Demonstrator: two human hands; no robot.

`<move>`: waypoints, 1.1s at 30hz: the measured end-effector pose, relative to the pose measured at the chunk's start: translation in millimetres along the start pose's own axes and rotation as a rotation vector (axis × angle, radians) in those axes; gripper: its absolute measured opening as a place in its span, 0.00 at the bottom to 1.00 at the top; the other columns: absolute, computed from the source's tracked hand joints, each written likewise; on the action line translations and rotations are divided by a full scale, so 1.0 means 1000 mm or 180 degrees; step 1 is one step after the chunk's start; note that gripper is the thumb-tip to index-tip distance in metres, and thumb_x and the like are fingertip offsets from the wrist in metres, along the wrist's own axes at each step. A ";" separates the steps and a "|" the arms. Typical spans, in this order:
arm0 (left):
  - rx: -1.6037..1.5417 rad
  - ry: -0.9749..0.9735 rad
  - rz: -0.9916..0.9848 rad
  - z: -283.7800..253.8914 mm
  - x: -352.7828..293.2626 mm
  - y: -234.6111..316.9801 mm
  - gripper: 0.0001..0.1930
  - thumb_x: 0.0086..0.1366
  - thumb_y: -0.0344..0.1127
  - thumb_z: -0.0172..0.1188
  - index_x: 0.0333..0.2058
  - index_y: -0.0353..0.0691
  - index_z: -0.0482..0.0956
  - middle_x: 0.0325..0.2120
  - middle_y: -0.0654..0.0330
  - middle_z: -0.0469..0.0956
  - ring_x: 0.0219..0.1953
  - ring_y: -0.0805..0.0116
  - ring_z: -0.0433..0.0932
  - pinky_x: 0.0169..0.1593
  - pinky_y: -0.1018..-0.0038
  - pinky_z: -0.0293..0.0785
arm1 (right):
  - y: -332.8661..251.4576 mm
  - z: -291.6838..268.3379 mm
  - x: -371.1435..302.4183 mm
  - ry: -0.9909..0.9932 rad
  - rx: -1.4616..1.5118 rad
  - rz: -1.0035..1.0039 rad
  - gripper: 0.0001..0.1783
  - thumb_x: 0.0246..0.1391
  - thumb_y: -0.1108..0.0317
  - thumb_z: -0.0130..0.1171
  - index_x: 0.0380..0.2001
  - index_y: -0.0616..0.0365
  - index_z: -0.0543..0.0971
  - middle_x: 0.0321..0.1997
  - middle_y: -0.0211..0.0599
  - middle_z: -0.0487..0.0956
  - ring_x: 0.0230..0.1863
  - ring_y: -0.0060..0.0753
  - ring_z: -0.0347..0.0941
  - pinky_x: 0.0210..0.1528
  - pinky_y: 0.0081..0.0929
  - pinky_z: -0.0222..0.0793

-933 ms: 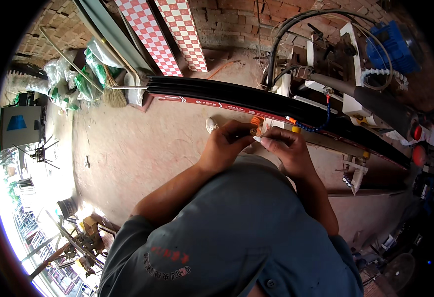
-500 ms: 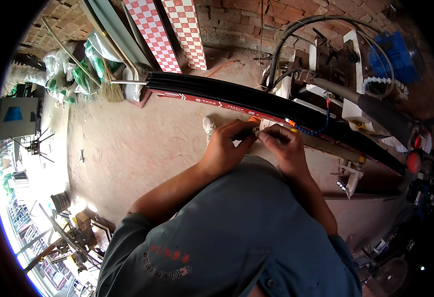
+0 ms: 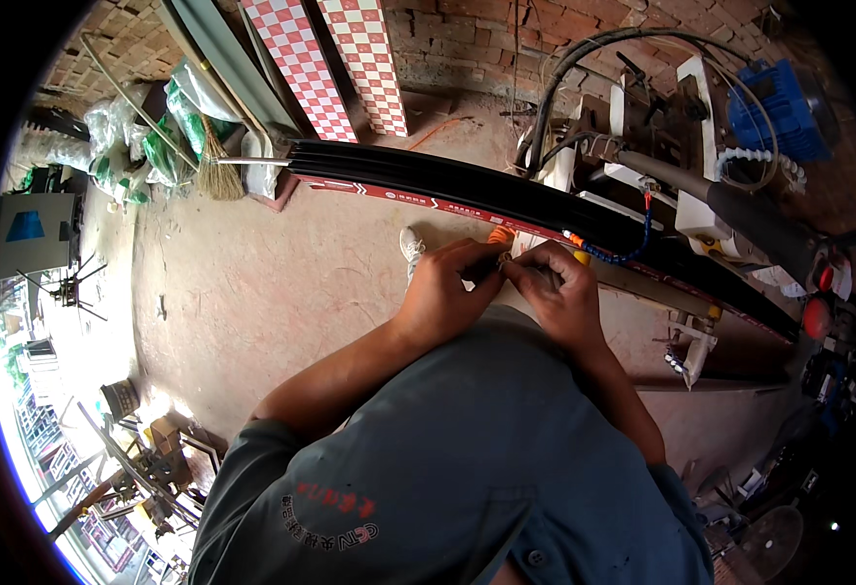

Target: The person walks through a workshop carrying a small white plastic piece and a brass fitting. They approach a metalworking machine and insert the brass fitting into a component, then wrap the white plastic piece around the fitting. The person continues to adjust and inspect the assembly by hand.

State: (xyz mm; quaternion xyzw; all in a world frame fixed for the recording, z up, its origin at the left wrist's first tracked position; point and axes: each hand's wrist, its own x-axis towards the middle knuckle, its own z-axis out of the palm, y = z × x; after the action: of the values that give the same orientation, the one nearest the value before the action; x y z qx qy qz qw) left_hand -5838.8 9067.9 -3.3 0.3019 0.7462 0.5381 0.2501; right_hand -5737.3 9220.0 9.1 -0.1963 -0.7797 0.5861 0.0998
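Note:
In front of my belly, both hands meet at the fingertips. Pinched between them is a small brass-coloured piece (image 3: 504, 259), too tiny and too covered to name. My left hand (image 3: 447, 290) is closed, thumb and forefinger together on it. From the other side my right hand (image 3: 566, 297) is closed too, with thumb and forefinger bent against the same piece. Just beyond my fingers runs a bundle of long black profiles (image 3: 428, 177) with a red printed strip (image 3: 389, 197) along its near side.
At right stands a machine with a blue motor (image 3: 779, 109), black hoses and a thin blue coolant hose (image 3: 637, 255). A straw broom (image 3: 221, 175) and plastic bags (image 3: 120, 146) are at far left. Checkered boards (image 3: 374, 68) lean at the back. My shoe (image 3: 411, 244) shows below.
My fingers shift slightly around the small piece, and the right fingertips come a little closer to the left. Otherwise hands and surroundings stay where they were.

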 end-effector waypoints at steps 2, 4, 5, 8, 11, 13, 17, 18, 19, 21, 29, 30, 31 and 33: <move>0.0020 -0.0023 -0.0003 0.000 0.000 0.000 0.16 0.61 0.23 0.64 0.48 0.31 0.81 0.37 0.54 0.84 0.41 0.68 0.85 0.45 0.74 0.80 | 0.001 0.001 -0.001 0.0034 -0.0045 -0.0086 0.07 0.57 0.71 0.68 0.33 0.63 0.81 0.28 0.33 0.81 0.29 0.20 0.75 0.33 0.23 0.71; 0.0039 -0.0035 0.0027 0.000 -0.001 0.001 0.16 0.61 0.23 0.64 0.48 0.30 0.81 0.37 0.53 0.83 0.41 0.67 0.85 0.45 0.74 0.80 | 0.000 0.001 -0.001 0.0052 -0.0069 -0.0135 0.06 0.57 0.72 0.67 0.33 0.63 0.80 0.28 0.33 0.81 0.28 0.20 0.75 0.33 0.22 0.71; 0.0048 -0.0041 0.0041 0.000 -0.001 0.001 0.16 0.61 0.23 0.64 0.48 0.30 0.81 0.37 0.53 0.83 0.41 0.66 0.85 0.44 0.73 0.81 | 0.000 0.001 -0.002 0.0050 -0.0054 -0.0087 0.06 0.57 0.72 0.67 0.33 0.63 0.81 0.29 0.34 0.81 0.29 0.20 0.75 0.34 0.23 0.71; 0.0058 -0.0092 0.0180 -0.001 -0.001 0.001 0.16 0.60 0.22 0.64 0.48 0.30 0.81 0.38 0.53 0.83 0.41 0.66 0.85 0.44 0.73 0.81 | 0.002 0.000 -0.003 0.0084 0.0119 0.0018 0.07 0.57 0.72 0.67 0.36 0.63 0.81 0.33 0.35 0.83 0.33 0.21 0.77 0.37 0.22 0.73; -0.0005 -0.0193 0.0278 -0.002 -0.001 0.003 0.17 0.60 0.22 0.64 0.48 0.29 0.80 0.38 0.53 0.83 0.40 0.66 0.85 0.44 0.73 0.81 | 0.008 0.000 -0.003 0.0056 0.0392 0.0064 0.09 0.57 0.73 0.67 0.41 0.63 0.82 0.38 0.36 0.84 0.38 0.21 0.78 0.41 0.22 0.74; -0.0043 -0.0251 0.0250 -0.004 -0.002 0.003 0.17 0.60 0.22 0.65 0.49 0.29 0.80 0.38 0.54 0.82 0.40 0.66 0.84 0.44 0.73 0.81 | 0.003 -0.006 -0.001 -0.0169 0.0349 0.0125 0.11 0.57 0.73 0.66 0.44 0.63 0.83 0.40 0.37 0.84 0.41 0.21 0.79 0.43 0.22 0.75; -0.0161 -0.0321 0.0264 -0.006 -0.003 0.010 0.17 0.60 0.22 0.64 0.49 0.30 0.80 0.38 0.54 0.81 0.40 0.66 0.83 0.44 0.73 0.80 | 0.011 -0.009 -0.001 -0.0207 0.0349 -0.0065 0.12 0.57 0.74 0.66 0.45 0.63 0.83 0.41 0.36 0.84 0.42 0.21 0.79 0.45 0.22 0.75; -0.0192 -0.0329 0.0283 -0.006 -0.003 0.011 0.16 0.61 0.22 0.63 0.49 0.30 0.80 0.39 0.54 0.80 0.40 0.66 0.83 0.44 0.74 0.80 | 0.012 -0.009 -0.002 -0.0217 0.0475 0.0016 0.12 0.57 0.74 0.66 0.45 0.63 0.83 0.41 0.36 0.84 0.42 0.21 0.79 0.45 0.22 0.75; -0.0223 -0.0337 0.0302 -0.007 -0.004 0.012 0.16 0.62 0.23 0.63 0.49 0.30 0.80 0.39 0.55 0.80 0.41 0.66 0.83 0.44 0.74 0.79 | 0.012 -0.009 -0.003 -0.0226 0.0602 0.0098 0.12 0.56 0.75 0.66 0.44 0.63 0.83 0.41 0.35 0.84 0.43 0.21 0.79 0.45 0.21 0.75; -0.0454 -0.0302 0.0328 -0.006 -0.005 0.011 0.15 0.64 0.24 0.62 0.49 0.29 0.80 0.38 0.54 0.80 0.40 0.67 0.82 0.44 0.74 0.79 | 0.010 -0.010 -0.003 -0.0283 0.0668 0.0188 0.12 0.57 0.75 0.65 0.45 0.63 0.83 0.43 0.36 0.84 0.44 0.21 0.79 0.46 0.20 0.75; -0.1369 -0.0429 -0.0446 -0.005 -0.006 0.008 0.11 0.71 0.31 0.59 0.47 0.30 0.80 0.35 0.61 0.80 0.35 0.75 0.78 0.41 0.77 0.75 | 0.007 -0.008 -0.009 -0.0295 0.1311 0.0452 0.11 0.60 0.75 0.63 0.46 0.64 0.80 0.47 0.35 0.82 0.48 0.23 0.77 0.50 0.21 0.75; -0.1439 -0.0469 -0.0535 -0.005 -0.007 0.007 0.11 0.72 0.32 0.59 0.47 0.30 0.80 0.35 0.61 0.80 0.35 0.76 0.77 0.42 0.77 0.75 | 0.004 -0.008 -0.009 -0.0291 0.1326 0.0470 0.11 0.60 0.75 0.63 0.46 0.64 0.80 0.47 0.35 0.82 0.49 0.23 0.77 0.51 0.21 0.74; -0.1509 -0.0510 -0.0624 -0.006 -0.007 0.006 0.12 0.72 0.33 0.58 0.47 0.30 0.80 0.34 0.62 0.81 0.35 0.76 0.77 0.42 0.77 0.75 | 0.003 -0.007 -0.009 -0.0286 0.1341 0.0487 0.11 0.60 0.75 0.63 0.46 0.64 0.80 0.46 0.35 0.82 0.49 0.23 0.77 0.51 0.21 0.74; -0.1662 -0.0566 -0.0737 -0.006 -0.007 0.004 0.12 0.73 0.35 0.58 0.47 0.31 0.80 0.33 0.62 0.81 0.35 0.77 0.77 0.43 0.77 0.74 | 0.003 -0.006 -0.009 -0.0268 0.1342 0.0521 0.11 0.60 0.76 0.63 0.45 0.64 0.80 0.46 0.34 0.82 0.49 0.23 0.77 0.52 0.21 0.74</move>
State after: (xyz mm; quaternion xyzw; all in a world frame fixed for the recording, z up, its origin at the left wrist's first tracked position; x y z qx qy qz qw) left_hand -5837.4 9060.3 2.8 0.1861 0.5872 0.6511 0.4433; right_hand -5725.8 9222.3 8.7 -0.2090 -0.6250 0.7499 0.0582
